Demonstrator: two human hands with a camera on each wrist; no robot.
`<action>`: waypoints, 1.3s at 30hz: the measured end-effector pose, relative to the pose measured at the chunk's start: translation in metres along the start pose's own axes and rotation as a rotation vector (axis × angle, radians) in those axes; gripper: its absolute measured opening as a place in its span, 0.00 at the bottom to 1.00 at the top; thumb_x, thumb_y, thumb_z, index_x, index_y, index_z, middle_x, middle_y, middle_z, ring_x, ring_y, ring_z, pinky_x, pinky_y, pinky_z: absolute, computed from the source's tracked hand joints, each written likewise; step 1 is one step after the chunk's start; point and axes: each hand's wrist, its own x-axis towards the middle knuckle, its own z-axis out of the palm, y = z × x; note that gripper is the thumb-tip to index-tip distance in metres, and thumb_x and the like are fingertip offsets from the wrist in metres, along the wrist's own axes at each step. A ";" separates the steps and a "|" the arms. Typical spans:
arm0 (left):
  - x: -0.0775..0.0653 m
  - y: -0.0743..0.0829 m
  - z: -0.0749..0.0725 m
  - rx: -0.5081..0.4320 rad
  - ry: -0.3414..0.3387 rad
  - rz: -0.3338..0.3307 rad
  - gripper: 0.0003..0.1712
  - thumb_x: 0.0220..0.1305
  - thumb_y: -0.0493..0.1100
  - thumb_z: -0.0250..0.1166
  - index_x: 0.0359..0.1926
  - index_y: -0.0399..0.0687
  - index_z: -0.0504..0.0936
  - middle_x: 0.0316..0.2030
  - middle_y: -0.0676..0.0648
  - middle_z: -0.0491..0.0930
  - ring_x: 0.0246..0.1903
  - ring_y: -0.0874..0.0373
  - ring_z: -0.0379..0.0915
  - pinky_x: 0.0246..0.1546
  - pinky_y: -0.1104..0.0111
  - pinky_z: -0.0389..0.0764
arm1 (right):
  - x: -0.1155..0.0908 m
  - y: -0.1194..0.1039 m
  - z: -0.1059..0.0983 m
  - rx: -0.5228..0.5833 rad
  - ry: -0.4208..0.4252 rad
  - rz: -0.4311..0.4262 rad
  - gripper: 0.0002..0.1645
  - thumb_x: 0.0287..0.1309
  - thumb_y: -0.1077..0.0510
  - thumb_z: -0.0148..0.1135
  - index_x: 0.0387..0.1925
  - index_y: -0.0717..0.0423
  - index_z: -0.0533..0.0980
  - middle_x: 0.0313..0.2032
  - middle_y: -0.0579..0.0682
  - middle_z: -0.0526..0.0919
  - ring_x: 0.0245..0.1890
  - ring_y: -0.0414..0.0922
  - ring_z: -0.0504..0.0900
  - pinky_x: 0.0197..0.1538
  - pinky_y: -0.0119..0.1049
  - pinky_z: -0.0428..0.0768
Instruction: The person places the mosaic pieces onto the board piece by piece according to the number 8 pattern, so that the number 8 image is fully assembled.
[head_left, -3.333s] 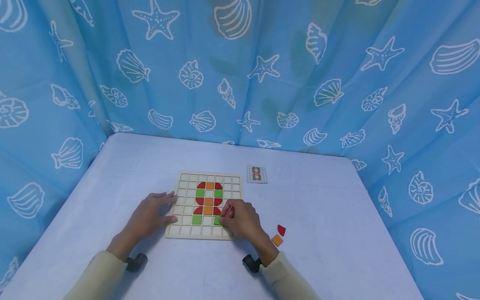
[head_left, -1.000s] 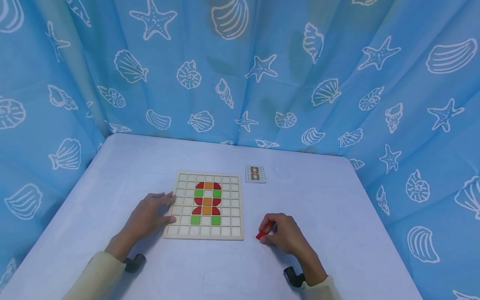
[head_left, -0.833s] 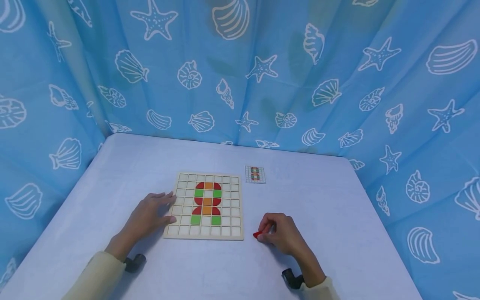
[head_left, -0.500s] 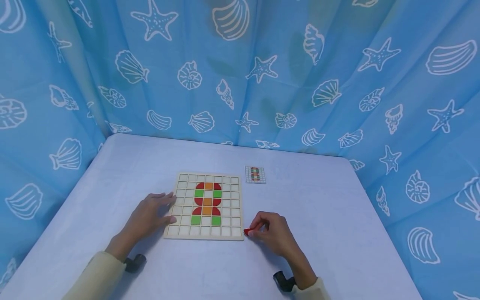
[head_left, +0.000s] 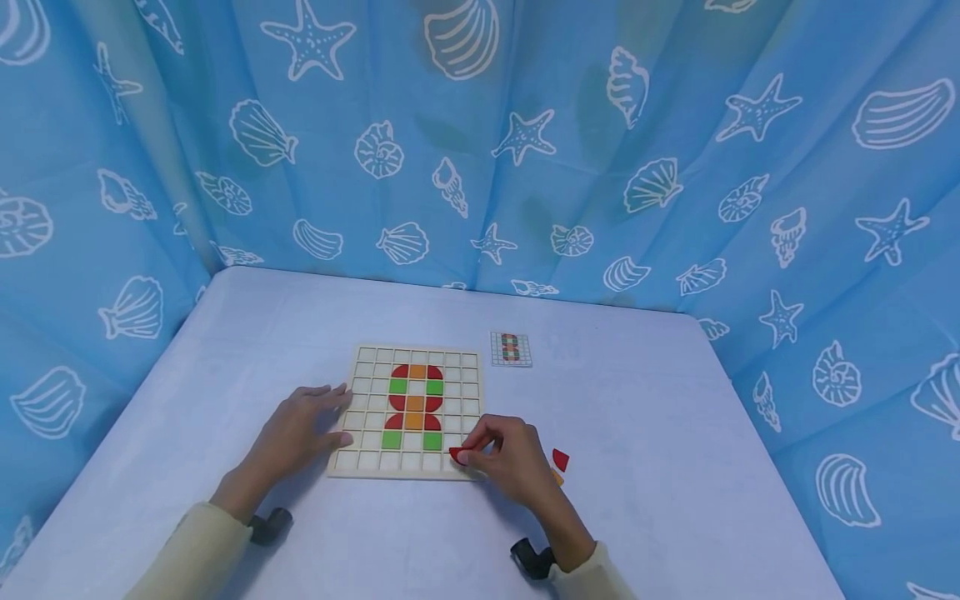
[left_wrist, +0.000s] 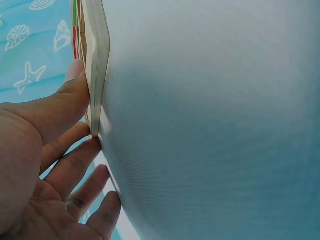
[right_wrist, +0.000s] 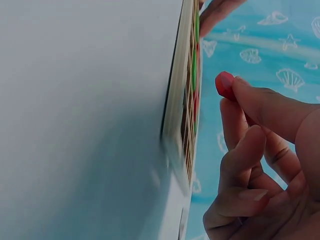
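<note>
A wooden grid board (head_left: 461,392) lies on the table, with red, orange and green tiles set in its middle columns. My left hand (head_left: 296,429) rests at the board's left edge. In the left wrist view its thumb (left_wrist: 75,95) lies on the rim and the other fingers spread loosely along the side. My right hand (head_left: 510,458) pinches a red tile (head_left: 457,454) between thumb and fingertips, over the board's lower right part. That tile looks like a quarter circle; in the right wrist view the red tile (right_wrist: 225,85) is raised off the board.
Right of my right hand lie a loose red quarter-circle tile (head_left: 560,459) and an orange tile (head_left: 557,477), partly hidden by the wrist. A small pattern card (head_left: 512,349) lies beyond the board's upper right corner. A blue shell-print curtain (head_left: 480,150) surrounds the table (head_left: 675,433).
A green tile now sits in the lower right of the pattern. My right hand has picked up a red tile at the right and carried it left over the board. My left hand stays put.
</note>
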 end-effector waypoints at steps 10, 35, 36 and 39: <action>0.000 0.001 -0.001 -0.008 -0.005 -0.014 0.43 0.57 0.43 0.82 0.72 0.41 0.77 0.73 0.38 0.75 0.73 0.32 0.68 0.70 0.37 0.74 | 0.010 -0.023 0.027 0.019 -0.031 -0.024 0.10 0.58 0.54 0.81 0.29 0.39 0.85 0.28 0.36 0.86 0.30 0.43 0.77 0.29 0.29 0.76; 0.002 0.000 0.001 -0.008 -0.016 -0.023 0.42 0.58 0.45 0.82 0.72 0.43 0.78 0.73 0.39 0.76 0.74 0.33 0.68 0.70 0.38 0.75 | 0.028 -0.053 0.069 -0.167 -0.093 -0.025 0.14 0.56 0.53 0.82 0.22 0.43 0.83 0.18 0.37 0.80 0.22 0.36 0.77 0.24 0.31 0.74; 0.003 0.000 0.001 -0.004 -0.018 -0.027 0.42 0.58 0.45 0.82 0.72 0.43 0.77 0.73 0.39 0.76 0.74 0.33 0.68 0.71 0.38 0.75 | 0.028 -0.053 0.070 -0.174 -0.097 -0.027 0.14 0.56 0.53 0.82 0.22 0.43 0.83 0.18 0.37 0.79 0.22 0.36 0.76 0.24 0.31 0.74; 0.002 0.001 0.001 0.003 -0.021 -0.032 0.43 0.58 0.46 0.82 0.72 0.42 0.77 0.73 0.38 0.76 0.74 0.32 0.68 0.71 0.38 0.74 | 0.029 -0.054 0.071 -0.190 -0.105 -0.034 0.13 0.56 0.53 0.82 0.22 0.42 0.84 0.19 0.37 0.79 0.23 0.36 0.76 0.24 0.31 0.74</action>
